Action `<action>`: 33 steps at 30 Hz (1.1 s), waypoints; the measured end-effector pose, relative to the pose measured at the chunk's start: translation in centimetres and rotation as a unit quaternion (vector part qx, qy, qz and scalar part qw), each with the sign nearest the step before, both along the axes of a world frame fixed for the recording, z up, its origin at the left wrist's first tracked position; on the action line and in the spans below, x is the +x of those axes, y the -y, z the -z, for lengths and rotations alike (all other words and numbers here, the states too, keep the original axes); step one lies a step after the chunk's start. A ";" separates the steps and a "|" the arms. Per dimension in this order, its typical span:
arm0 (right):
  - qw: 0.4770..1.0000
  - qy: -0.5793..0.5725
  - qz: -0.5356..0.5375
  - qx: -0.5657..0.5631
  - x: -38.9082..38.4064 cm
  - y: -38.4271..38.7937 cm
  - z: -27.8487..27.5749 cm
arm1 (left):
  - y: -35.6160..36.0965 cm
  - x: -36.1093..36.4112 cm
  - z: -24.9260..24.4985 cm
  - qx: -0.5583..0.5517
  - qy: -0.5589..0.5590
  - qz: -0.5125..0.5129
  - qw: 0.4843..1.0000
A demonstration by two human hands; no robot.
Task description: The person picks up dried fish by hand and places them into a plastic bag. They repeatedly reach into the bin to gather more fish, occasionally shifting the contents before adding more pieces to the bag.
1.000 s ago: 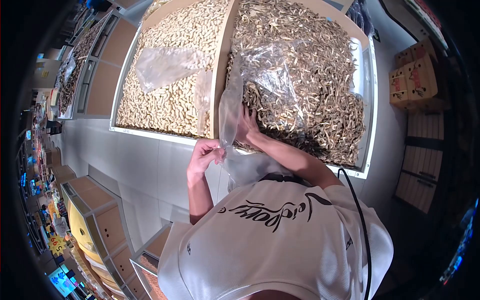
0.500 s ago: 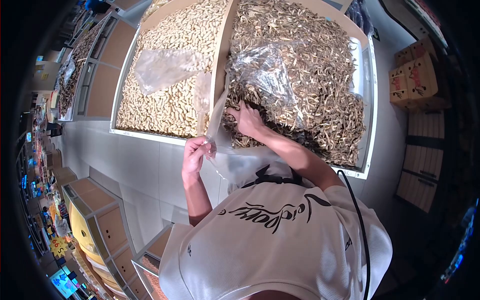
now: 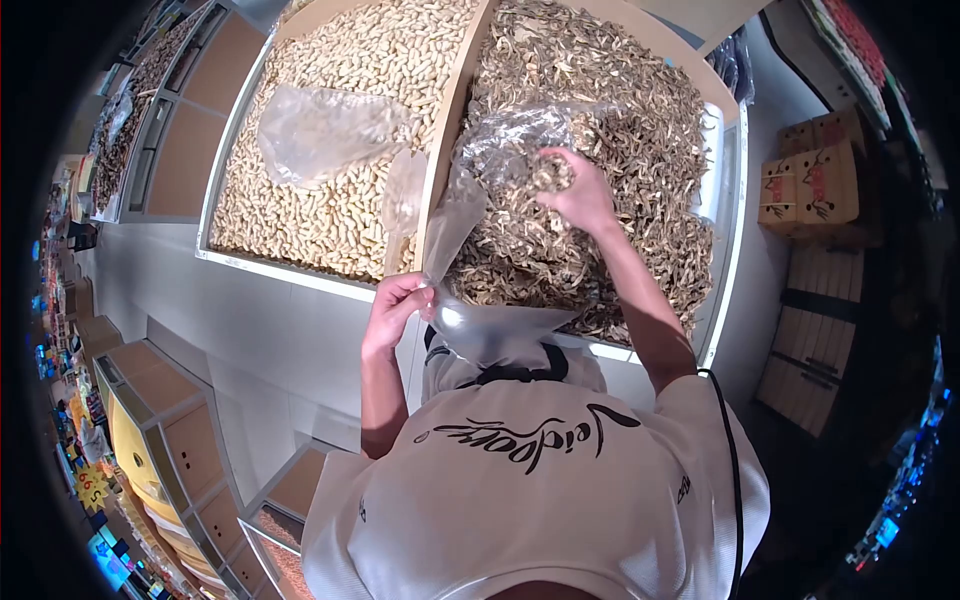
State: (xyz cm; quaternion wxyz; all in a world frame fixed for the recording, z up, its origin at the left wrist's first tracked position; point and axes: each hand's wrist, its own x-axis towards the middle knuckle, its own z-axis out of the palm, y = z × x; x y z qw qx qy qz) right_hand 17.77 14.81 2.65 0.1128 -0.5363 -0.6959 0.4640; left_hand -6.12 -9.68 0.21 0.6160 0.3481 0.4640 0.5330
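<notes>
My left hand (image 3: pixel 395 312) pinches the edge of a clear plastic bag (image 3: pixel 505 325) at the near rim of the bin. The bag spreads along the front and beside the wooden divider (image 3: pixel 456 120). My right hand (image 3: pixel 588 195) is over the right compartment, its fingers curled around a clump of dried strips (image 3: pixel 552 176). Brown and pale dried strips (image 3: pixel 650 130), which look like dried mushrooms, fill that compartment. Beside the right hand, crumpled clear plastic (image 3: pixel 515 130) lies on the strips.
Unshelled peanuts (image 3: pixel 300 215) fill the left compartment, with a clear plastic bag (image 3: pixel 325 135) and a clear plastic scoop-like piece (image 3: pixel 404 195) on top. Printed cardboard boxes (image 3: pixel 812 185) stand at right. Another wooden bin (image 3: pixel 185 150) is at left, and a display cabinet (image 3: pixel 170 430) stands lower left.
My right hand has risen from the strips near the divider and moved right and farther away, now with a clump in its fingers. My left hand still grips the bag edge.
</notes>
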 end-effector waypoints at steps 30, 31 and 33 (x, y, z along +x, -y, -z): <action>0.915 0.158 0.109 0.355 -4.2 -38.2 3.2 | -4.1 -4.7 0.3 -0.017 -0.041 0.135 0.990; 0.921 0.153 0.118 0.339 -4.2 -38.5 3.1 | -3.9 -4.8 0.4 -0.019 -0.039 0.130 0.991; 0.944 0.080 0.060 0.313 -3.9 -39.3 3.1 | -3.6 -4.7 0.6 -0.023 -0.032 0.122 0.992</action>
